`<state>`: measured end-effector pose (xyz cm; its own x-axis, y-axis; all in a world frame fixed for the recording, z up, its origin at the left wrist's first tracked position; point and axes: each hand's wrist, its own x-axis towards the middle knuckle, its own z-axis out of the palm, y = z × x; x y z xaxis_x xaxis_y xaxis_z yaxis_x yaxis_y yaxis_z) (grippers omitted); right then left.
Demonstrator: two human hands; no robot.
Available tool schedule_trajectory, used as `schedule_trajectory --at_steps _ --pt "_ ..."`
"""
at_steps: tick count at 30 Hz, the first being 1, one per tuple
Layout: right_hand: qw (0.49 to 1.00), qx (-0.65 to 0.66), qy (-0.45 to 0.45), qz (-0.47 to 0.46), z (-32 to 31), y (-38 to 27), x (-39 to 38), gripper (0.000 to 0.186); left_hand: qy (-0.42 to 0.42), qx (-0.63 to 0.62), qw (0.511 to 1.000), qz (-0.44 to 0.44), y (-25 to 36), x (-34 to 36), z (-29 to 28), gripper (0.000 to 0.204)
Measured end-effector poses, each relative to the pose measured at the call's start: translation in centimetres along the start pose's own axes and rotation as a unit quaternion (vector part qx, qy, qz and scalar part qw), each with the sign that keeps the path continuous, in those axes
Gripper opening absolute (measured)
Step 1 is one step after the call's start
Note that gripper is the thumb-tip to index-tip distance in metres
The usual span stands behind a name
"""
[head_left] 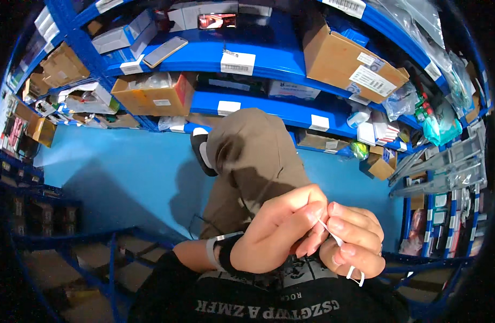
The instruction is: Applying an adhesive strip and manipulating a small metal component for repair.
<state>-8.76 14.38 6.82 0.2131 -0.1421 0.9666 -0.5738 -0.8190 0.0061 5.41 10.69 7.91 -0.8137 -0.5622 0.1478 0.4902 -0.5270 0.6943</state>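
Both my hands meet in front of my body, over my lap. Between them runs a thin white cord or strip [332, 232], flat-looking and wider toward the right; its exact kind does not show. My left hand [282, 226] is closed, thumb and forefinger pinching the upper left end. With curled fingers, my right hand [358, 237] grips the other part. A small white loop [356, 276] hangs below the right fingers and seems part of the same piece. The right palm's contents are hidden. A light band and a dark band circle my left wrist.
Blue shelving [269, 48] stands ahead, holding a large cardboard box [350, 59], an open carton [153, 94], a phone lying flat [165, 51] and a lit small screen [217, 21]. Bagged goods [441, 121] fill the right shelves. My bent legs [258, 156] are over the blue floor [123, 161].
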Motion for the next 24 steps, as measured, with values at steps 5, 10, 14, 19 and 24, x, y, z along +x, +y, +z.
schedule_trajectory --at_steps 5,10,14,19,24 --pt "0.998 -0.061 0.027 0.007 1.6 3.3 -0.4 0.023 0.027 -0.017 0.999 -0.023 0.7 3.1 -1.6 0.022" --pt "0.998 -0.058 0.012 0.027 2.1 5.4 -1.3 0.023 0.048 -0.067 0.997 0.001 0.3 5.1 -2.4 0.022" --pt "0.996 -0.078 0.005 0.044 2.5 6.4 -1.6 0.024 0.051 -0.118 0.991 0.034 -0.6 6.2 -3.0 0.021" --pt "0.992 -0.115 0.046 0.013 3.3 7.8 -2.2 0.025 0.097 -0.149 0.983 0.035 -0.8 6.7 -2.3 0.020" --pt "0.992 -0.011 0.077 0.099 1.9 8.1 -3.3 0.025 0.041 -0.135 0.989 0.053 -1.9 7.4 -3.2 0.020"
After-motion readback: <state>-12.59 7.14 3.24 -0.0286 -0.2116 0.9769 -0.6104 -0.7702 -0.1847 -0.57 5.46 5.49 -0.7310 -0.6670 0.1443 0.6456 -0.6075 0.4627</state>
